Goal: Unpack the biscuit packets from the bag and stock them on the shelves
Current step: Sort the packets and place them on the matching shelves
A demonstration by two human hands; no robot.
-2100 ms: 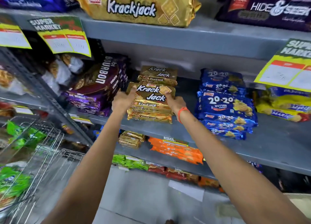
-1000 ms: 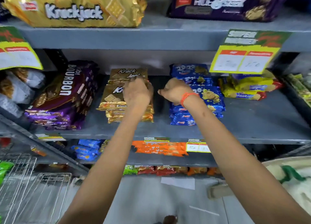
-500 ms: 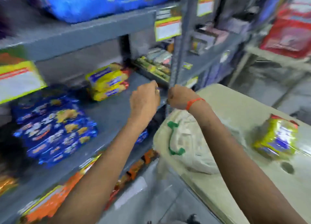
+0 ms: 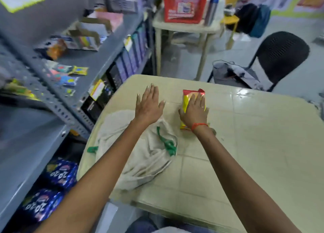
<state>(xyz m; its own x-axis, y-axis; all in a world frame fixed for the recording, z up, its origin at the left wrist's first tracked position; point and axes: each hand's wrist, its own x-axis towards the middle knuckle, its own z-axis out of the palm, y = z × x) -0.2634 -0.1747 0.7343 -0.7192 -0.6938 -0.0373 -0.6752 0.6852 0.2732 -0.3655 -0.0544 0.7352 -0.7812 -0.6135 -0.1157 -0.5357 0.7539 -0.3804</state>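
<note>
The right hand (image 4: 193,111) lies palm-down on a yellow-and-red biscuit packet (image 4: 190,97), fingers spread along its top; whether they have closed around it cannot be told. The packet lies flat on the cream table (image 4: 245,145), its red end poking out past the fingertips and its near end showing beside the wrist, where an orange thread band (image 4: 199,126) is tied.

The left hand (image 4: 149,105) is flat and open, fingers splayed, holding nothing — just beside the right hand. Under its wrist and forearm the pale cloth bag (image 4: 140,155) with green ties lies slumped on the table. Off to the left of the fingers stand the grey shelves (image 4: 73,110), with blue biscuit packs (image 4: 59,175) on a lower level — blurred.
</note>
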